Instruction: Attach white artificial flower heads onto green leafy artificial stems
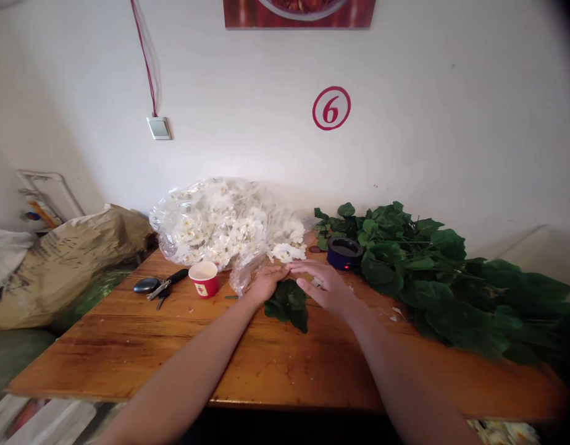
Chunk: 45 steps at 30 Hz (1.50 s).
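My left hand [267,282] is above the middle of the wooden table, its fingers closed at the top of a green leaf sprig [288,303]. The sprig's leaves spread below that hand toward me. My right hand [325,285] reaches in from the other side, fingers stretched out toward my left fingertips and thumb held apart. Under the right palm a small whitish piece [317,282] shows in part; whether it is touched I cannot tell. Just beyond both hands, white artificial flowers [287,251] spill from a clear plastic bag [215,219].
A round dark-blue device [344,252] with a red light stands right of my hands. Green leaf stems [433,272] heap along the right side of the table [173,352]. On the left are a red paper cup [205,281], keys [159,292] and a black oval object [146,285].
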Each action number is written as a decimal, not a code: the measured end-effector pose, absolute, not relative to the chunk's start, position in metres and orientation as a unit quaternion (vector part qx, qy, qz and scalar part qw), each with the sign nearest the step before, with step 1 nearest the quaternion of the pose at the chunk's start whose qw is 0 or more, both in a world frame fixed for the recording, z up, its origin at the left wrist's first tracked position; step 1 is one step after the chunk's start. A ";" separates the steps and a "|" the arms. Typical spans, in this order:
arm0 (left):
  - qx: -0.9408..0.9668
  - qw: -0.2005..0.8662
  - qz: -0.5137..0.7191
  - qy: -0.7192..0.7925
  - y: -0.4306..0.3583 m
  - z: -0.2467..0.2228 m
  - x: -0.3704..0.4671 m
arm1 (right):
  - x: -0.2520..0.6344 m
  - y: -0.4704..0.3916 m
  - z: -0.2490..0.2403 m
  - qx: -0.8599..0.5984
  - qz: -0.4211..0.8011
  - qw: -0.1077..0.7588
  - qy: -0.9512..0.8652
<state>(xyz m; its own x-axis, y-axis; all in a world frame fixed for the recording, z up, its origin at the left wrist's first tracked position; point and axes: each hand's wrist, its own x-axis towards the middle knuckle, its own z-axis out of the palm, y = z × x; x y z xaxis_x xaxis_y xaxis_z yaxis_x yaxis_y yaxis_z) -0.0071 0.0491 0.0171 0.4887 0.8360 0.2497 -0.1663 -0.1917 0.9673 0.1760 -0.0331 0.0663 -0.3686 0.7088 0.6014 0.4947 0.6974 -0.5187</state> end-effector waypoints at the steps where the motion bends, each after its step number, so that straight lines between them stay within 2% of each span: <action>1: 0.644 0.562 0.446 0.267 0.049 0.018 -0.007 | 0.175 -0.033 0.065 -0.375 0.123 0.449 -0.802; 4: 0.658 0.505 0.490 0.268 0.043 0.024 -0.006 | 0.172 -0.029 0.059 -0.455 0.134 0.494 -0.729; 7: 0.706 0.394 0.537 0.242 0.036 0.026 -0.005 | 0.170 -0.024 0.050 -0.507 0.149 0.486 -0.696; 12: 0.861 0.219 0.431 0.156 0.031 0.020 -0.004 | 0.165 -0.018 0.038 -0.465 0.123 0.463 -0.744; 18: 0.901 0.079 0.361 0.230 0.037 0.008 -0.003 | 0.162 -0.024 0.045 -0.422 0.141 0.483 -0.754; 24: 0.894 0.079 0.362 0.252 0.033 0.015 -0.003 | 0.162 -0.031 0.055 -0.414 0.212 0.498 -0.732; 30: 0.903 0.101 0.305 0.284 0.027 0.027 -0.005 | 0.165 -0.037 0.065 -0.447 0.170 0.455 -0.751; 34: 0.909 0.099 0.277 0.295 0.026 0.029 -0.005 | 0.170 -0.038 0.069 -0.418 0.138 0.427 -0.790; 41: 0.916 0.080 0.250 0.303 0.027 0.029 -0.006 | 0.180 -0.029 0.062 -0.435 0.088 0.402 -0.801; 45: 0.913 0.094 0.254 0.303 0.028 0.029 -0.005 | 0.185 -0.027 0.064 -0.441 0.101 0.405 -0.794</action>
<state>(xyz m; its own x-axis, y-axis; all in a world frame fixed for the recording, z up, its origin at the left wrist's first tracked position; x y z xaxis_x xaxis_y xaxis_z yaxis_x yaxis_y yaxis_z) -0.0054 0.0279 0.0290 0.6866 0.6024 0.4071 0.5063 -0.7980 0.3269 0.1850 -0.0267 0.0637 -0.2825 0.7828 0.5545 0.6187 0.5904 -0.5183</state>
